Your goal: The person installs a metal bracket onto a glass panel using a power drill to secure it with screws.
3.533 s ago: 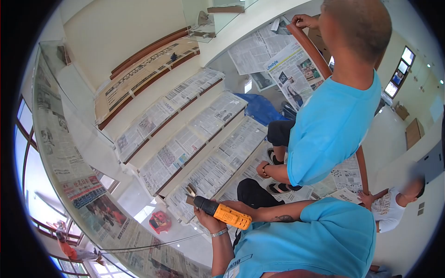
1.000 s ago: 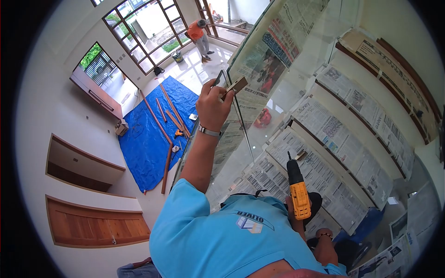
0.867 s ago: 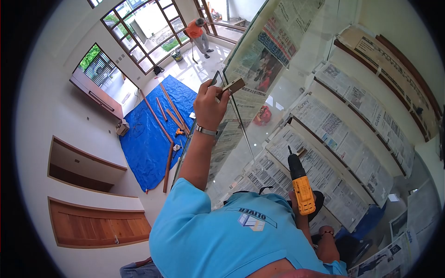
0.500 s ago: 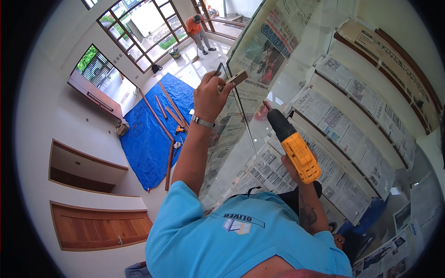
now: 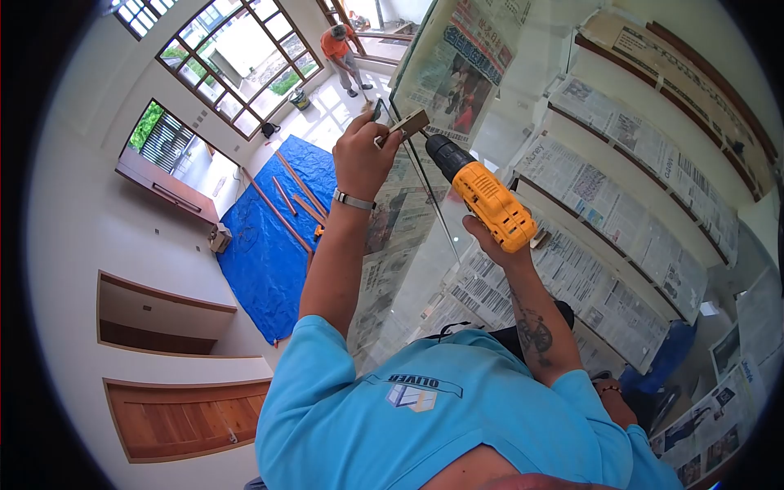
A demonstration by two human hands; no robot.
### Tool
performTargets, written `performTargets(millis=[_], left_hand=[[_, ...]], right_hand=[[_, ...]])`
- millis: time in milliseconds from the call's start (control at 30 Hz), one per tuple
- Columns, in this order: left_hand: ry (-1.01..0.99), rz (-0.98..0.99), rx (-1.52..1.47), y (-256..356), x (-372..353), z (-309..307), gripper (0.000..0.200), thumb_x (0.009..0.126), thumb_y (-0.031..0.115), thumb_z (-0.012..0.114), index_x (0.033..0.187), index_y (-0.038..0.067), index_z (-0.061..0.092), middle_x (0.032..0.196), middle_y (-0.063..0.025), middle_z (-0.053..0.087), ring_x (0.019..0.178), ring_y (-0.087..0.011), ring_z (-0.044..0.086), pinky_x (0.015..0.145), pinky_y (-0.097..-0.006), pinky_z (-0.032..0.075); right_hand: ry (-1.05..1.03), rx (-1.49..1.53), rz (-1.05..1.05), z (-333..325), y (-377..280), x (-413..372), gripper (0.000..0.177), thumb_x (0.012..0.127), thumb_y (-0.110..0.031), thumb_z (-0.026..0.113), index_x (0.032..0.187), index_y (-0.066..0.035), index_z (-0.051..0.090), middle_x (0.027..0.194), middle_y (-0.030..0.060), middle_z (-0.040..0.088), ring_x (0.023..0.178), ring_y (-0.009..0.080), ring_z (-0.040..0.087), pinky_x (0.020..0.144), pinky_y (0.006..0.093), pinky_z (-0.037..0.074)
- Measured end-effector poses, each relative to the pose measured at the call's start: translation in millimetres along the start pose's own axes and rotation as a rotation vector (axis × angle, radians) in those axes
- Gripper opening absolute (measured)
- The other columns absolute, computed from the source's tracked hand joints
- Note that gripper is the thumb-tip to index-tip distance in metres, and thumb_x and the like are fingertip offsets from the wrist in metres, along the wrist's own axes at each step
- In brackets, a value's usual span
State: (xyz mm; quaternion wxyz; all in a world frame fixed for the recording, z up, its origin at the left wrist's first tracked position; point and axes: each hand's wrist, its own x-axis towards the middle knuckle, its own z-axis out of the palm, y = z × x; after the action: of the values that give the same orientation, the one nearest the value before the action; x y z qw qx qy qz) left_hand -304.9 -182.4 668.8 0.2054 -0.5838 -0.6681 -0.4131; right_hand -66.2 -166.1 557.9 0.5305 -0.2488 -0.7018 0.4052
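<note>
My left hand [image 5: 362,157], with a watch on its wrist, is raised at the top edge of a glass panel [image 5: 441,214]. Its fingers pinch a small brownish rectangular block [image 5: 411,124], and a dark flat piece [image 5: 377,109] shows by the fingertips. My right hand [image 5: 488,242] is wrapped round the handle of a yellow and black cordless drill [image 5: 495,204]. The drill's bit points up and left, its tip at or very close to the block; contact is hard to make out.
Stairs covered in newspaper [image 5: 608,196] rise at the right. Newspaper [image 5: 465,77] also hangs behind the glass. A blue tarp [image 5: 269,245] with wooden strips [image 5: 286,196] lies on the floor below left. A person in orange [image 5: 339,53] stands near the windows, by a bucket [image 5: 299,99].
My right hand has brought the drill up and left, so its bit now reaches the block. My left hand has shifted slightly up and left. The person in orange bends over more.
</note>
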Motion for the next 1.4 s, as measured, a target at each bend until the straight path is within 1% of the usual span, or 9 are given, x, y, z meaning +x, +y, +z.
performTargets(millis=[133,233,300,400,500,633,833,1133,1400], left_hand=[[0.037,0.056,0.017,-10,-1,6,0.02,0.072,0.023,0.082,0.076,0.006,0.073,0.11,-0.0159,0.071,0.078,-0.0285,0.072,0.07,-0.037,0.057],[0.033,0.04,-0.016,-7,-4,7,0.026,0.073,0.023,0.081,0.091,0.007,0.071,0.106,-0.0149,0.072,0.076,-0.0278,0.072,0.069,-0.0373,0.057],[0.038,-0.087,-0.081,5,-4,5,0.04,0.077,0.019,0.08,0.109,0.001,0.064,0.096,-0.016,0.072,0.08,-0.026,0.073,0.071,-0.0368,0.057],[-0.046,-0.22,-0.016,13,-6,2,0.046,0.082,0.022,0.077,0.117,0.0,0.057,0.095,-0.0169,0.071,0.081,-0.0276,0.072,0.071,-0.0378,0.056],[-0.067,-0.138,0.15,9,-9,8,0.044,0.084,0.027,0.074,0.114,-0.002,0.058,0.094,-0.0181,0.07,0.083,-0.03,0.071,0.073,-0.0394,0.054],[-0.043,-0.112,0.086,-3,-8,14,0.048,0.086,0.031,0.073,0.116,-0.003,0.057,0.091,-0.0181,0.069,0.083,-0.0315,0.069,0.074,-0.0408,0.053],[-0.057,-0.121,0.142,8,-8,10,0.049,0.084,0.033,0.073,0.115,-0.002,0.057,0.096,-0.0187,0.068,0.083,-0.0311,0.069,0.074,-0.0399,0.053],[-0.052,-0.269,0.214,24,-2,11,0.057,0.068,0.045,0.085,0.095,0.002,0.061,0.095,-0.0137,0.066,0.087,-0.0326,0.065,0.074,-0.0424,0.053],[-0.002,-0.231,0.15,16,-1,14,0.053,0.066,0.039,0.088,0.091,-0.001,0.064,0.085,-0.0162,0.068,0.078,-0.0303,0.068,0.069,-0.04,0.052]], right_hand=[[0.002,0.072,0.053,5,5,4,0.035,0.074,-0.009,0.079,0.106,-0.001,0.068,0.092,0.0089,0.072,0.081,0.0208,0.071,0.073,0.0315,0.056],[-0.021,0.064,0.043,2,9,6,0.034,0.073,-0.008,0.079,0.105,0.0,0.068,0.092,0.0087,0.072,0.08,0.0201,0.071,0.072,0.0311,0.056],[-0.041,0.07,0.057,2,19,5,0.034,0.073,-0.008,0.079,0.104,0.0,0.068,0.092,0.0087,0.072,0.08,0.0197,0.071,0.072,0.0309,0.056],[-0.062,0.094,0.09,0,18,5,0.034,0.072,-0.008,0.079,0.103,0.0,0.068,0.092,0.0085,0.072,0.08,0.0194,0.071,0.072,0.0306,0.056],[-0.055,0.061,0.074,0,8,10,0.035,0.071,-0.008,0.079,0.104,0.0,0.067,0.093,0.0088,0.072,0.08,0.0196,0.071,0.073,0.0306,0.056],[-0.019,-0.034,-0.045,-3,-2,14,0.041,0.071,-0.008,0.078,0.109,0.001,0.066,0.095,0.0103,0.071,0.082,0.0208,0.071,0.075,0.031,0.056],[-0.054,-0.026,-0.04,-1,5,15,0.042,0.071,-0.007,0.078,0.11,0.002,0.065,0.096,0.0109,0.071,0.082,0.0213,0.071,0.075,0.0314,0.056],[-0.068,0.01,-0.024,-5,1,17,0.035,0.072,-0.007,0.078,0.104,0.002,0.066,0.092,0.0109,0.07,0.08,0.0217,0.071,0.073,0.0319,0.056],[-0.098,0.017,-0.02,-11,6,19,0.037,0.072,-0.007,0.078,0.105,0.003,0.066,0.093,0.0117,0.07,0.082,0.022,0.071,0.073,0.0326,0.055]])
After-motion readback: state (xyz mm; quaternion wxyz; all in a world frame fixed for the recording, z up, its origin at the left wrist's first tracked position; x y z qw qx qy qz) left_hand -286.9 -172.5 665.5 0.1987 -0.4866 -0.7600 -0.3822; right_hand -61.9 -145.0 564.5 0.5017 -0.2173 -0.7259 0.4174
